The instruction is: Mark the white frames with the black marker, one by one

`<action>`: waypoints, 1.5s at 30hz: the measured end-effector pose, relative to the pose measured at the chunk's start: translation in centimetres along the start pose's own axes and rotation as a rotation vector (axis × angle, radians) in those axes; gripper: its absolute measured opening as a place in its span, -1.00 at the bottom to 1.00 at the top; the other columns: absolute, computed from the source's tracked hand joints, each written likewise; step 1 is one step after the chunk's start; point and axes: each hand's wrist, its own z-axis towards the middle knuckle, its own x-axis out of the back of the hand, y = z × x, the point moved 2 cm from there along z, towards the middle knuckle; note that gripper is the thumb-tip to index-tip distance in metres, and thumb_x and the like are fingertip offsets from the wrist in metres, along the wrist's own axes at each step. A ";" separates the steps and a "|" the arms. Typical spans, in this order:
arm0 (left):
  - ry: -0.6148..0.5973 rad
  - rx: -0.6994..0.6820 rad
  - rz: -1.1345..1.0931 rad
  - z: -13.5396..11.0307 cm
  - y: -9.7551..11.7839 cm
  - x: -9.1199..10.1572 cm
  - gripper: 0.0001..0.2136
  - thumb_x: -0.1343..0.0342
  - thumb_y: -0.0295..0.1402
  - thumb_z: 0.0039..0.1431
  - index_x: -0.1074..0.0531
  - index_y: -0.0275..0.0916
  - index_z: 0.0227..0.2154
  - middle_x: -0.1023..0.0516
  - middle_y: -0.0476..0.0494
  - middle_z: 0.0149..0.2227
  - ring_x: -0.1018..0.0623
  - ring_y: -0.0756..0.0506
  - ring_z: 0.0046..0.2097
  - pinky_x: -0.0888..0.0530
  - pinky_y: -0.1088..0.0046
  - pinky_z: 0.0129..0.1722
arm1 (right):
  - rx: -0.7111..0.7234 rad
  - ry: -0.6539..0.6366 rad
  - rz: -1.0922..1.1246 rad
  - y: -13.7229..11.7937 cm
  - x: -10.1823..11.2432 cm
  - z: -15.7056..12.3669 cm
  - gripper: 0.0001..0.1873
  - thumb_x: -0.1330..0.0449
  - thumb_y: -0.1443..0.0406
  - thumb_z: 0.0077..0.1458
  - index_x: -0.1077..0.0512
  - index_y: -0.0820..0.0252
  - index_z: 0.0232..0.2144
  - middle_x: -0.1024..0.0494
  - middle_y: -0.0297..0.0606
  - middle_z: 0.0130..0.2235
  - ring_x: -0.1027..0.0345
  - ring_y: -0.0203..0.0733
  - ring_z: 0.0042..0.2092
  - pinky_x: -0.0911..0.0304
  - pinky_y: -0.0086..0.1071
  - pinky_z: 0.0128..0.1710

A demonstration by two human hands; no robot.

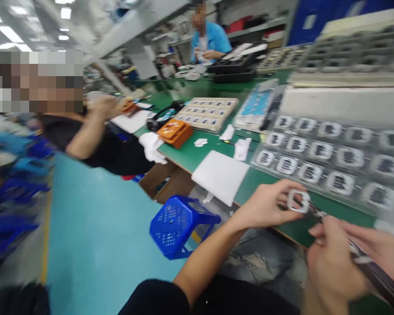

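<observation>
My left hand (269,204) pinches a small white rounded-square frame (298,201) with dark bars or openings in its middle. In my right hand (335,258) is a slim dark pen-like tool (354,251); its thin tip reaches to the right side of the frame, but blur hides whether they touch. A long dark handle runs from that hand to the lower right corner. Just behind both hands lies a clear plastic tray (315,183) holding rows of similar white frames.
A white pad (220,177) lies at the green bench (190,157) edge, near crumpled wipes (242,148), an orange box (174,133) and a beige parts tray (210,114). A blue stool (175,227) stands below. One co-worker (95,127) sits left; another (210,41) works opposite.
</observation>
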 end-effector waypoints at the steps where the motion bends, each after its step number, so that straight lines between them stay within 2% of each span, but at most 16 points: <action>1: 0.034 -0.022 0.004 -0.5 0.2 -0.2 -0.36 -0.70 -0.21 0.13 -0.58 -0.17 0.21 -0.84 -0.27 0.08 -0.90 -0.29 0.10 -0.83 0.11 0.25 | 0.094 -0.002 -0.052 -0.6 0.2 -0.4 -0.73 -0.75 0.21 0.11 -0.74 0.09 -0.37 -0.66 -0.22 -0.46 -0.55 -0.13 -0.55 -0.43 -0.36 -0.57; 3: 0.052 -0.043 0.045 -1.1 0.5 -0.1 -0.47 -0.62 -0.31 0.21 -0.57 -0.12 0.17 -0.87 -0.24 0.11 -0.91 -0.23 0.05 -0.86 0.16 0.18 | 0.125 -0.032 -0.017 -1.5 -0.1 -1.2 -0.69 -0.67 0.12 0.29 -0.65 0.08 -0.26 -0.70 -0.31 -0.37 -0.60 -0.14 -0.50 -0.51 -0.38 -0.50; 5: 0.062 -0.059 0.076 -1.3 0.7 0.2 -0.53 -0.57 -0.36 0.25 -0.57 -0.06 0.16 -0.88 -0.16 0.09 -0.92 -0.20 0.05 -0.87 0.19 0.17 | 0.133 -0.069 -0.001 -1.9 -0.8 -1.6 -0.70 -0.59 0.11 0.46 -0.59 0.05 -0.20 -0.66 -0.42 -0.40 -0.58 -0.19 -0.49 -0.59 -0.36 -0.40; 8: 0.050 -0.048 0.094 -1.3 0.9 0.5 -0.55 -0.58 -0.35 0.27 -0.59 -0.03 0.15 -0.90 -0.11 0.05 -0.92 -0.21 0.08 -0.89 0.18 0.19 | 0.180 -0.118 -0.048 -2.3 -1.4 -1.6 -0.72 -0.53 0.14 0.55 -0.56 0.02 -0.18 -0.62 -0.47 -0.40 -0.73 -0.10 -0.37 -0.71 -0.28 -0.23; 11: 0.069 -0.044 0.109 -1.8 1.1 0.2 -0.57 -0.57 -0.34 0.31 -0.62 -0.06 0.17 -0.91 -0.11 0.06 -0.93 -0.21 0.09 -0.90 0.21 0.18 | 0.221 -0.120 -0.091 -2.7 -1.2 -1.6 -0.73 -0.53 0.20 0.56 -0.55 0.02 -0.21 -0.58 -0.50 -0.41 -0.76 -0.09 -0.34 -0.71 -0.30 -0.22; 15: 0.122 -0.072 0.128 -2.2 1.0 0.0 -0.60 -0.59 -0.35 0.34 -0.66 -0.06 0.18 -0.91 -0.10 0.09 -0.94 -0.20 0.07 -0.92 0.26 0.16 | 0.292 -0.100 -0.169 -2.8 -1.2 -1.7 -0.73 -0.53 0.19 0.56 -0.56 0.02 -0.21 -0.59 -0.49 -0.41 -0.64 -0.14 -0.45 -0.77 -0.22 -0.21; 19: 0.145 -0.138 0.127 -2.3 0.9 0.2 -0.60 -0.61 -0.37 0.36 -0.68 -0.09 0.19 -0.92 -0.10 0.06 -0.95 -0.20 0.08 -0.91 0.34 0.16 | 0.354 -0.099 -0.147 -2.8 -1.6 -1.9 -0.76 -0.53 0.22 0.56 -0.58 0.00 -0.19 -0.62 -0.47 -0.40 -0.69 -0.10 -0.39 -0.84 -0.18 -0.12; 23: 0.136 -0.192 0.097 -2.3 0.9 0.1 -0.63 -0.60 -0.43 0.40 -0.70 -0.09 0.17 -0.93 -0.07 0.04 -0.95 -0.17 0.07 -0.89 0.45 0.14 | 0.320 -0.144 -0.065 -2.8 -2.0 -2.0 -0.80 -0.50 0.29 0.57 -0.57 -0.01 -0.13 -0.65 -0.46 -0.36 -0.76 -0.05 -0.31 -0.89 -0.11 -0.04; 28: 0.173 -0.210 0.131 -2.4 0.8 0.0 -0.65 -0.62 -0.38 0.41 -0.72 -0.10 0.17 -0.92 -0.08 0.06 -0.95 -0.16 0.05 -0.90 0.41 0.15 | 0.319 -0.160 -0.080 -3.2 -1.9 -1.9 -0.80 -0.52 0.33 0.52 -0.59 0.00 -0.14 -0.69 -0.43 -0.33 -0.84 0.03 -0.20 -0.90 -0.11 -0.01; 32: 0.188 -0.194 0.162 -2.6 0.7 0.0 -0.65 -0.62 -0.34 0.43 -0.72 -0.09 0.19 -0.92 -0.10 0.08 -0.95 -0.18 0.06 -0.91 0.38 0.15 | 0.310 -0.175 -0.092 -3.4 -1.8 -1.8 -0.80 -0.51 0.37 0.48 -0.59 0.01 -0.15 -0.71 -0.43 -0.31 -0.84 0.02 -0.21 -0.90 -0.13 -0.01; 36: 0.178 -0.204 0.142 -2.6 1.0 0.0 -0.66 -0.61 -0.40 0.43 -0.73 -0.09 0.18 -0.93 -0.09 0.05 -0.95 -0.17 0.04 -0.91 0.42 0.12 | 0.325 -0.174 -0.112 -3.5 -2.0 -1.7 -0.79 -0.50 0.37 0.48 -0.58 0.03 -0.20 -0.67 -0.44 -0.34 -0.82 -0.01 -0.26 -0.91 -0.14 -0.01; 40: 0.178 -0.219 0.146 -2.6 1.2 0.2 -0.63 -0.63 -0.44 0.39 -0.74 -0.09 0.17 -0.93 -0.06 0.05 -0.95 -0.14 0.05 -0.89 0.48 0.14 | 0.346 -0.169 -0.066 -3.5 -2.4 -1.7 -0.79 -0.49 0.39 0.48 -0.56 0.01 -0.17 -0.65 -0.47 -0.32 -0.82 -0.04 -0.24 -0.93 -0.12 0.09; 45: 0.195 -0.221 0.177 -2.7 1.2 0.3 -0.55 -0.73 -0.37 0.30 -0.75 -0.08 0.17 -0.93 -0.04 0.00 -0.95 -0.12 0.02 -0.88 0.49 0.12 | 0.349 -0.174 -0.071 -3.6 -2.5 -1.9 -0.78 -0.47 0.44 0.48 -0.60 -0.03 -0.10 -0.59 -0.45 -0.31 -0.83 -0.02 -0.19 -0.93 -0.14 0.13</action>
